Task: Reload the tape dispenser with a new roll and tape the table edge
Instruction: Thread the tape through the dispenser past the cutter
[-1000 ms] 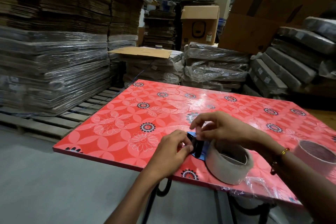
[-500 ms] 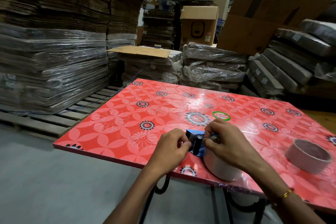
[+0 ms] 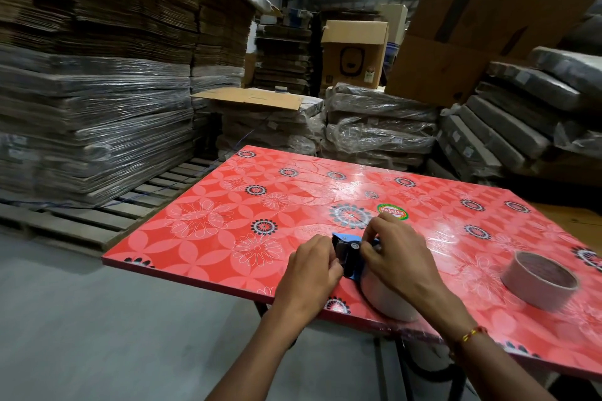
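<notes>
Both hands are working at the near edge of the red flowered desk (image 3: 211, 221). Left hand (image 3: 309, 273) fingers are curling round the blue tape dispenser (image 3: 347, 252). Right hand (image 3: 395, 254) fingers are pinching it from the other side, above the tape roll (image 3: 387, 298). An empty cardboard core (image 3: 539, 280) is sitting well right of the right hand.

Tape dispenser (image 3: 348, 254) on table (image 3: 202, 238), spare roll (image 3: 539, 280) right.
</notes>
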The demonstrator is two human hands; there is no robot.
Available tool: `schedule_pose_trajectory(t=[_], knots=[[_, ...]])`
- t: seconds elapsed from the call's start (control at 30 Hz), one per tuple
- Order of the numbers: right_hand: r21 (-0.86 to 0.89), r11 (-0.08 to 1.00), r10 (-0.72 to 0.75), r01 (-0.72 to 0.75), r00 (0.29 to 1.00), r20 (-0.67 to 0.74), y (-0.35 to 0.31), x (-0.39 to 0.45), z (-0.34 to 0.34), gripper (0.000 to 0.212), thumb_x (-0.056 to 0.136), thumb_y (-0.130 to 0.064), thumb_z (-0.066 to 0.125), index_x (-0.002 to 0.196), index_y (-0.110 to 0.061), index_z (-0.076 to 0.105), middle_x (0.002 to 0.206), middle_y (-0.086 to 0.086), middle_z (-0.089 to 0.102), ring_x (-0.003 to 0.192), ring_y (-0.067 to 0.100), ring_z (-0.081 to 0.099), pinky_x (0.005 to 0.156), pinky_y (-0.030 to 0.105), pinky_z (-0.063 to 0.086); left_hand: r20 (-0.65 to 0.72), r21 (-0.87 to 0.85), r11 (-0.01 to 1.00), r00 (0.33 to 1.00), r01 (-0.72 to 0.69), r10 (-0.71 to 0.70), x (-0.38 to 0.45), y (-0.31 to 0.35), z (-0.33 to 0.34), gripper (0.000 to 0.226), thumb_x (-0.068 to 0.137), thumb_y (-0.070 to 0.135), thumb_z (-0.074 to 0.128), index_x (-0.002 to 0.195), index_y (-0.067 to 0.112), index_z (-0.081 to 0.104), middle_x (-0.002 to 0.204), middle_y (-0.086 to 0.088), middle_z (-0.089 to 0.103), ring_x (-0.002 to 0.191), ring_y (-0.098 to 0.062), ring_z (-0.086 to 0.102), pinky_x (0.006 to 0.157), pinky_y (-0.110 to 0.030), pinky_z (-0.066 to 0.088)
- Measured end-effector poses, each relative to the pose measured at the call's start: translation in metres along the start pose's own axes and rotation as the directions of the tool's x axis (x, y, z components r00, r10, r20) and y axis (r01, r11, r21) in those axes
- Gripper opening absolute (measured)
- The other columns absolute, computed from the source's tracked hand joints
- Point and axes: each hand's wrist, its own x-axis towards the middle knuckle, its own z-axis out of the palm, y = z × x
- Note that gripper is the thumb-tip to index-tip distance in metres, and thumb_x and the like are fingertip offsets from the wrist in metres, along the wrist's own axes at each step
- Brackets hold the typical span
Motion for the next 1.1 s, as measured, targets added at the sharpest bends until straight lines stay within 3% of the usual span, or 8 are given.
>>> schedule_pose_trajectory(t=[0.1,0.33,0.5,0.7,0.8,0.9,1.1], knots=[[-0.01,1.0,0.004,-0.004,1.0,0.007,-0.002,0.0,0.0,0.009,0.088,-0.021,0.06,0.08,-0.019,0.058,0.094,-0.002,0.059,0.085,0.027,0.061,0.071,0.041,0.051,-0.008,0.019,1.0,1.0,0.002,-0.002,-0.001,0.001,-0.001,0.018,0.089,0.015,0.057,0.076,0.015,0.045,0.081,0.0,0.052,0.075,-0.024,0.048,0.067,-0.039,0.039],[0.049,0.997,0.058,-0.06,0.997,0.048,0.0,0.003,-0.003,0.01,0.087,-0.018,0.061,0.076,-0.016,0.06,0.091,-0.003,0.059,0.084,0.025,0.06,0.072,0.04,0.051,0.058,-0.114,0.993,0.998,0.041,-0.035,0.003,-0.006,-0.011,0.014,0.09,0.009,0.063,0.076,0.011,0.06,0.09,-0.001,0.063,0.082,-0.016,0.057,0.065,-0.014,0.036],[0.095,0.992,0.082,-0.088,0.994,0.069,0.004,0.005,-0.004,0.012,0.084,-0.017,0.062,0.073,-0.017,0.062,0.087,-0.006,0.059,0.081,0.022,0.058,0.066,0.034,0.044,0.129,-0.156,0.987,0.991,0.049,-0.029,0.003,-0.009,-0.015,0.013,0.086,0.021,0.072,0.08,0.011,0.066,0.091,0.006,0.061,0.077,0.005,0.054,0.065,-0.002,0.037],[0.139,0.984,0.104,-0.116,0.991,0.089,0.006,0.006,-0.004,0.012,0.08,-0.015,0.062,0.069,-0.015,0.062,0.081,-0.007,0.057,0.077,0.019,0.056,0.062,0.031,0.035,0.162,-0.16,0.986,0.987,0.036,-0.009,0.003,-0.008,-0.016,0.017,0.083,0.031,0.076,0.078,0.017,0.066,0.088,0.008,0.06,0.075,0.005,0.054,0.063,-0.006,0.035],[0.134,0.985,0.1,-0.112,0.991,0.093,0.005,0.006,-0.004,0.012,0.081,-0.015,0.062,0.069,-0.016,0.062,0.085,-0.006,0.059,0.08,0.021,0.058,0.065,0.033,0.042,0.13,-0.145,0.989,0.992,0.011,0.008,0.002,-0.006,-0.015,0.011,0.085,0.021,0.073,0.08,0.013,0.068,0.09,0.004,0.063,0.076,0.001,0.054,0.066,-0.009,0.036],[0.111,0.988,0.096,-0.107,0.99,0.098,0.004,0.007,-0.003,0.013,0.083,-0.015,0.062,0.07,-0.017,0.063,0.09,-0.004,0.06,0.084,0.023,0.06,0.07,0.035,0.047,0.087,-0.123,0.992,0.996,0.03,-0.019,0.002,-0.004,-0.012,0.009,0.087,0.011,0.066,0.079,0.01,0.067,0.089,0.002,0.064,0.079,-0.009,0.058,0.07,-0.022,0.04],[0.102,0.99,0.086,-0.095,0.992,0.091,0.004,0.006,-0.003,0.013,0.083,-0.017,0.064,0.07,-0.018,0.063,0.09,-0.006,0.06,0.084,0.021,0.061,0.073,0.037,0.051,0.073,-0.107,0.994,0.997,0.034,-0.026,0.003,-0.006,-0.007,0.019,0.087,0.012,0.068,0.071,0.015,0.059,0.079,0.008,0.058,0.072,-0.003,0.053,0.065,-0.018,0.037]])
